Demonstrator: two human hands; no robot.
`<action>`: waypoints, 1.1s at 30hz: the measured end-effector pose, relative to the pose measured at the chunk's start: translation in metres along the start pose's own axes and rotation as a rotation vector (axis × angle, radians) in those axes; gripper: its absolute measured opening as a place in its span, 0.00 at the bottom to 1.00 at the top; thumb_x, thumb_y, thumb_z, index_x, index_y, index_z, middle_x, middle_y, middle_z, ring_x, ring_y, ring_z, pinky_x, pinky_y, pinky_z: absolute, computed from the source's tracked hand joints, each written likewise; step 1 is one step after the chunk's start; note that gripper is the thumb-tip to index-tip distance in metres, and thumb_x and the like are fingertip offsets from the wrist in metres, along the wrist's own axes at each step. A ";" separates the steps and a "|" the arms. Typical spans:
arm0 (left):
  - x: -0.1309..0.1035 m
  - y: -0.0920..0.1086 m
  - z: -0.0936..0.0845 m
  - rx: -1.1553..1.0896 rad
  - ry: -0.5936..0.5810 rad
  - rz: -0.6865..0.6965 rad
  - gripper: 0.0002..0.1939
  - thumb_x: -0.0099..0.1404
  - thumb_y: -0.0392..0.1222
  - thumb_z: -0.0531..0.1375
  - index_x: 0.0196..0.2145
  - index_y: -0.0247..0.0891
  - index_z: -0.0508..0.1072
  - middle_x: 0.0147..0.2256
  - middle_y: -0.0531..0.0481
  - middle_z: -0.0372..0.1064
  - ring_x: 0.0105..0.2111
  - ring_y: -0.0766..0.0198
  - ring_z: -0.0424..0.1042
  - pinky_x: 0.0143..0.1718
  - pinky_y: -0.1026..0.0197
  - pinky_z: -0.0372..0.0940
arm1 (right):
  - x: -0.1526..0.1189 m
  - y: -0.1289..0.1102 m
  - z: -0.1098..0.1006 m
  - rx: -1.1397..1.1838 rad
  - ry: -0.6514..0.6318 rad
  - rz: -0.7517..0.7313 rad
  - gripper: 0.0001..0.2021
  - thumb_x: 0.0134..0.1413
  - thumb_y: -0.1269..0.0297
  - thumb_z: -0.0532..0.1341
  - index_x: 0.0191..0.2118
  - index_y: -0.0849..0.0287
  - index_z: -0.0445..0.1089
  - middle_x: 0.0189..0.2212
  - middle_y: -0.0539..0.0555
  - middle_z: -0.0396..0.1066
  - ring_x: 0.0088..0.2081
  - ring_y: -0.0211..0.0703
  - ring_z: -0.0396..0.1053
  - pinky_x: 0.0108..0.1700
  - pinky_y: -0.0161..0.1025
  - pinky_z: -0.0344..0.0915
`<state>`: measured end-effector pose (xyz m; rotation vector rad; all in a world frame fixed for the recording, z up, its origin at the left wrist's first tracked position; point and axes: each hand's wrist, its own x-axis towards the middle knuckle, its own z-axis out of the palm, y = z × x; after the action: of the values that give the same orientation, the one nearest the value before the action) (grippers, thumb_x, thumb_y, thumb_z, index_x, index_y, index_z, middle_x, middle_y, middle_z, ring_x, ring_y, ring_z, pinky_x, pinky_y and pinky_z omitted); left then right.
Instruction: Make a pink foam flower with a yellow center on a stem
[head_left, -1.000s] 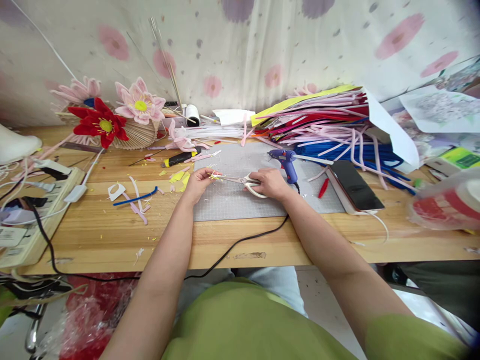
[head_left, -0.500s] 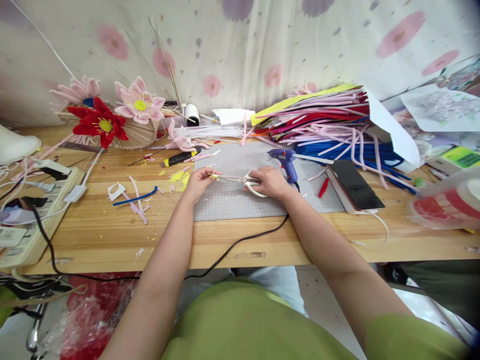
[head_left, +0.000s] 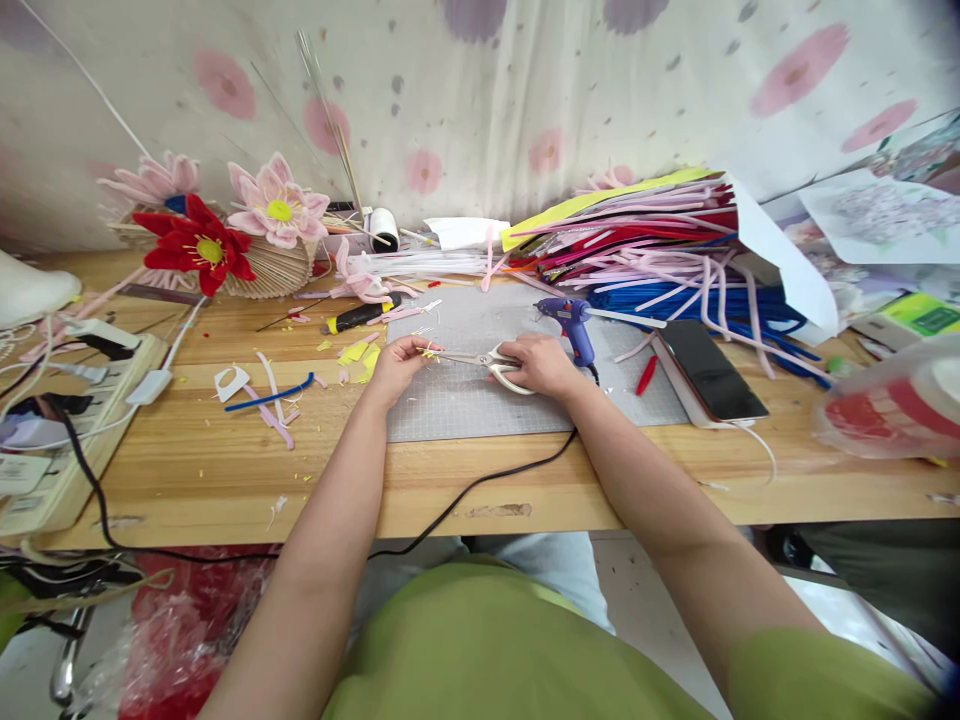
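Observation:
My right hand (head_left: 538, 362) grips white-handled scissors (head_left: 511, 378), whose blades point left. Between the closed fingertips of my left hand (head_left: 401, 366) is a small bunch of thin yellow-tipped strands (head_left: 428, 350), and the tips of the blades reach it. Whether the blades touch the strands is too small to tell. Under both hands lies a grey gridded cutting mat (head_left: 450, 410). A purple glue gun (head_left: 571, 325) rests just beyond my right hand. Yellow scraps (head_left: 358, 352) are scattered left of the mat, near a yellow-and-black cutter (head_left: 364, 315).
Pink and red fuzzy flowers (head_left: 206, 248) stand at the back left. Bundled pipe cleaners (head_left: 645, 240) fill the back right. A phone (head_left: 712, 370) and a bagged cup (head_left: 892, 400) sit at right; a power strip (head_left: 82, 450) lies left. A black cable (head_left: 480, 480) crosses the front.
Very little differs. Both hands, the scissors and the strands stay in the same place.

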<state>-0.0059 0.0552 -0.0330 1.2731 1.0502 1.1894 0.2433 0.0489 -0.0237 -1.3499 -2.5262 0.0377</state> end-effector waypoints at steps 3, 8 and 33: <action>0.000 0.000 0.000 0.012 0.002 0.005 0.10 0.43 0.39 0.66 0.26 0.36 0.73 0.30 0.49 0.75 0.32 0.63 0.72 0.39 0.58 0.64 | 0.000 0.000 0.000 -0.013 -0.002 0.000 0.20 0.51 0.46 0.55 0.30 0.59 0.70 0.26 0.55 0.71 0.29 0.40 0.64 0.30 0.36 0.46; 0.001 -0.001 0.000 0.014 0.007 0.017 0.10 0.43 0.41 0.66 0.26 0.36 0.73 0.28 0.49 0.75 0.32 0.63 0.72 0.38 0.59 0.64 | 0.001 0.000 -0.001 -0.040 -0.027 0.015 0.21 0.52 0.45 0.54 0.30 0.59 0.70 0.26 0.56 0.71 0.29 0.41 0.64 0.30 0.37 0.45; 0.002 -0.002 0.001 0.069 0.069 0.057 0.09 0.44 0.40 0.66 0.26 0.36 0.73 0.31 0.47 0.75 0.34 0.61 0.72 0.40 0.56 0.65 | 0.000 0.001 -0.003 -0.004 0.005 0.018 0.18 0.50 0.48 0.56 0.33 0.58 0.70 0.28 0.55 0.71 0.31 0.42 0.65 0.32 0.36 0.50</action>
<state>-0.0050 0.0569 -0.0349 1.3311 1.1203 1.2572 0.2446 0.0490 -0.0214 -1.3731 -2.5113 0.0338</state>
